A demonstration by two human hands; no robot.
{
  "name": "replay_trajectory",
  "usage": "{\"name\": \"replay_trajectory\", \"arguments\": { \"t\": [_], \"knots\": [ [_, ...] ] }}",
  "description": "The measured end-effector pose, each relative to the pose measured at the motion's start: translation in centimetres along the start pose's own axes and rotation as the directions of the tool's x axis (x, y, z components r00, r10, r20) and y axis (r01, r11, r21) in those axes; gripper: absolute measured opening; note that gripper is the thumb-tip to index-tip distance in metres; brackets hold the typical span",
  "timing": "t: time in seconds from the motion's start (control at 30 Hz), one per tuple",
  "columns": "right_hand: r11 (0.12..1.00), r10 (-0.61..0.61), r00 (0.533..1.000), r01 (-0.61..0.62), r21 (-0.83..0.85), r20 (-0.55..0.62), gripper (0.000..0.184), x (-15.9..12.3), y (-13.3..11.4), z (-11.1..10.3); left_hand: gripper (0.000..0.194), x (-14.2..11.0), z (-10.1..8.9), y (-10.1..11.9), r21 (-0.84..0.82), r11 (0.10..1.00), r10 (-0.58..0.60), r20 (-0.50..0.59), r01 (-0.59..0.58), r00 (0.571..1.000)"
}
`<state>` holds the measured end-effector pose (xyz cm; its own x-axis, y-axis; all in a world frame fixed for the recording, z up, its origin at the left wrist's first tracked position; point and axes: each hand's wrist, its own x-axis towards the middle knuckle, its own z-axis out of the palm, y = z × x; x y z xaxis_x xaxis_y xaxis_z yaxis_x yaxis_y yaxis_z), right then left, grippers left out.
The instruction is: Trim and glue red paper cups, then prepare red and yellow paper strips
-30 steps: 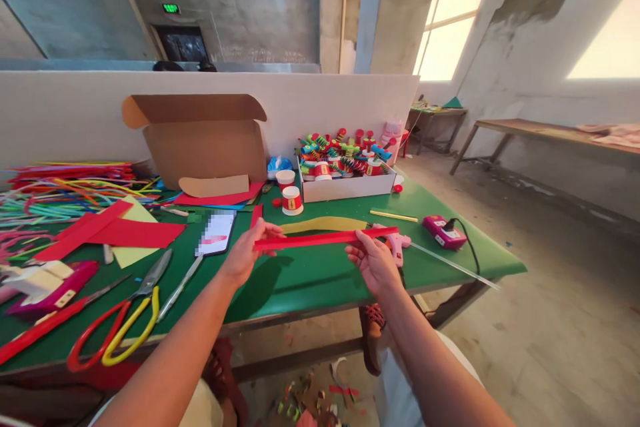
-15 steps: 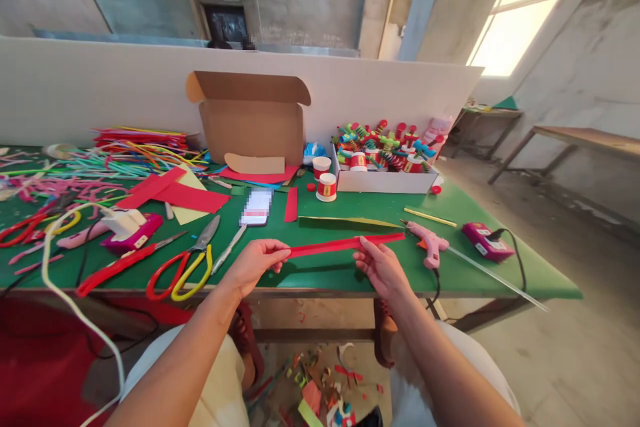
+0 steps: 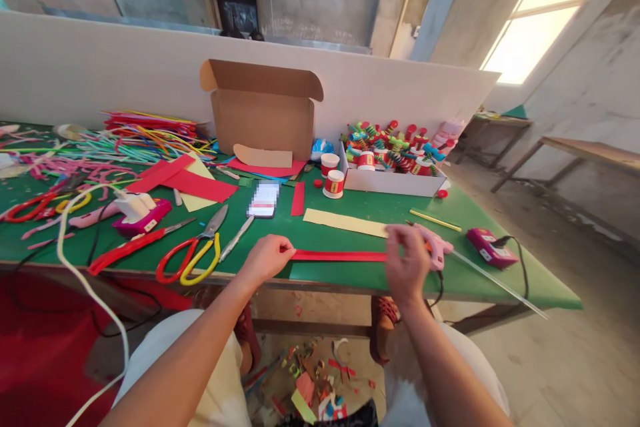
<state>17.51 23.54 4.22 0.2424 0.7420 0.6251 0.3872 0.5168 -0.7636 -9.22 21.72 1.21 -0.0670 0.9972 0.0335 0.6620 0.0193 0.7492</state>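
Observation:
My left hand (image 3: 270, 257) is closed in a pinch on the left end of a narrow red paper strip (image 3: 340, 256), which stretches level along the table's front edge. My right hand (image 3: 407, 260) is smeared by motion at the strip's right end, in front of the pink glue gun (image 3: 438, 247); whether its fingers grip anything cannot be made out. Behind the red strip, a pale yellow paper strip (image 3: 345, 221) runs toward my right fingertips. A clear glue stick (image 3: 500, 283) sticks out from the gun's back.
Scissors (image 3: 193, 257), a red-handled knife (image 3: 130, 250) and a silver pen-like tool (image 3: 237, 240) lie left. A phone (image 3: 263, 199), paper cups (image 3: 333, 183) and a white box (image 3: 393, 181) of colourful figures stand behind. A white cable (image 3: 63, 247) hangs at left.
My right hand has let go of its earlier pinch on the red strip and moved right. The yellow strip now shows its flat face instead of its edge. The view has shifted slightly.

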Motion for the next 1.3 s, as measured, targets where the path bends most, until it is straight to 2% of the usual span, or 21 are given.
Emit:
{"name": "replay_trajectory", "arguments": {
  "t": [0.03, 0.07, 0.1, 0.13, 0.17, 0.2, 0.23, 0.3, 0.37, 0.43, 0.5, 0.57, 0.63, 0.73, 0.83, 0.93, 1.03, 1.1, 1.2, 1.23, 1.3],
  "knots": [
    [0.998, -0.066, 0.972, 0.063, 0.020, 0.224, 0.013, -1.0, -0.4, 0.9, 0.018, 0.2, 0.4, 0.2, 0.024, 1.000, 0.011, 0.002, -0.011, 1.000],
    [0.991, -0.132, 0.888, 0.120, 0.054, 0.441, 0.017, -2.0, -0.7, 1.9, 0.018, 0.4, 0.8, 0.5, 0.044, 0.999, 0.023, 0.004, -0.023, 1.000],
    [0.983, -0.177, 0.762, 0.162, 0.081, 0.623, 0.023, -3.0, -0.8, 2.9, 0.018, 0.6, 1.2, 0.8, 0.060, 0.998, 0.034, 0.008, -0.035, 0.999],
    [0.975, -0.205, 0.651, 0.200, 0.095, 0.731, 0.027, -3.8, -0.8, 3.7, 0.018, 0.7, 1.4, 1.0, 0.072, 0.996, 0.044, 0.013, -0.045, 0.999],
    [0.967, -0.211, 0.575, 0.239, 0.085, 0.791, 0.030, -4.5, -0.6, 4.4, 0.017, 0.7, 1.5, 1.2, 0.082, 0.995, 0.050, 0.017, -0.051, 0.999],
    [0.959, -0.208, 0.524, 0.278, 0.065, 0.826, 0.032, -5.0, -0.5, 4.9, 0.017, 0.7, 1.5, 1.4, 0.089, 0.994, 0.054, 0.019, -0.056, 0.998],
    [0.949, -0.198, 0.501, 0.313, 0.037, 0.842, 0.034, -5.3, -0.3, 5.2, 0.015, 0.6, 1.1, 1.4, 0.093, 0.994, 0.056, 0.020, -0.058, 0.998],
    [0.930, -0.178, 0.490, 0.367, -0.016, 0.853, 0.036, -5.5, -0.1, 5.4, 0.013, 0.1, -0.4, 0.8, 0.095, 0.994, 0.052, 0.003, -0.052, 0.999],
    [0.917, -0.169, 0.482, 0.397, -0.042, 0.860, 0.037, -5.5, -0.2, 5.3, 0.020, -0.6, -3.0, -0.6, 0.092, 0.996, 0.029, -0.077, -0.022, 0.997],
    [0.910, -0.170, 0.473, 0.413, -0.047, 0.865, 0.037, -5.6, -0.3, 5.1, 0.028, -1.5, -6.5, -2.9, 0.087, 0.995, -0.018, -0.297, 0.046, 0.955],
    [0.906, -0.178, 0.468, 0.421, -0.041, 0.865, 0.039, -5.7, -0.2, 5.1, 0.030, -2.5, -9.9, -5.4, 0.142, 0.974, -0.092, -0.471, 0.178, 0.877],
    [0.902, -0.195, 0.469, 0.431, -0.030, 0.861, 0.042, -6.0, 0.1, 5.2, 0.026, -3.8, -12.7, -7.6, 0.219, 0.936, -0.119, -0.540, 0.275, 0.833],
    [0.896, -0.211, 0.464, 0.445, -0.020, 0.860, 0.045, -6.2, 0.5, 5.3, 0.021, -4.9, -14.2, -8.9, 0.288, 0.901, -0.120, -0.554, 0.325, 0.824],
    [0.882, -0.207, 0.442, 0.470, -0.029, 0.873, 0.047, -6.4, 0.8, 5.4, 0.019, -5.8, -14.5, -9.5, 0.379, 0.870, -0.091, -0.503, 0.314, 0.859],
    [0.864, -0.177, 0.423, 0.499, -0.066, 0.889, 0.049, -6.4, 0.7, 5.4, 0.023, -5.8, -13.1, -8.9, 0.409, 0.880, -0.071, -0.393, 0.243, 0.917],
    [0.843, -0.132, 0.402, 0.527, -0.110, 0.906, 0.052, -6.5, 0.2, 5.3, 0.025, -5.4, -12.0, -8.3, 0.393, 0.900, -0.053, -0.333, 0.190, 0.941],
    [0.825, -0.102, 0.397, 0.546, -0.145, 0.912, 0.059, -6.8, 0.0, 5.4, 0.027, -5.5, -12.8, -8.4, 0.422, 0.889, -0.005, -0.385, 0.181, 0.923],
    [0.821, -0.092, 0.406, 0.547, -0.162, 0.909, 0.060, -7.0, 0.0, 5.5, 0.030, -6.0, -14.3, -8.7, 0.449, 0.855, -0.007, -0.488, 0.258, 0.873],
    [0.835, -0.090, 0.451, 0.520, -0.179, 0.888, 0.047, -6.8, 0.2, 5.7, 0.032, -6.9, -16.1, -8.7, 0.465, 0.796, -0.027, -0.613, 0.388, 0.790],
    [0.843, -0.100, 0.474, 0.507, -0.178, 0.875, 0.042, -6.7, 0.2, 5.7, 0.032, -7.1, -16.2, -8.3, 0.456, 0.808, -0.019, -0.615, 0.374, 0.789],
    [0.861, -0.136, 0.525, 0.482, -0.162, 0.840, 0.035, -6.1, 0.4, 5.9, 0.031, -7.0, -15.0, -6.9, 0.413, 0.880, 0.032, -0.544, 0.234, 0.839]
  ]
}}
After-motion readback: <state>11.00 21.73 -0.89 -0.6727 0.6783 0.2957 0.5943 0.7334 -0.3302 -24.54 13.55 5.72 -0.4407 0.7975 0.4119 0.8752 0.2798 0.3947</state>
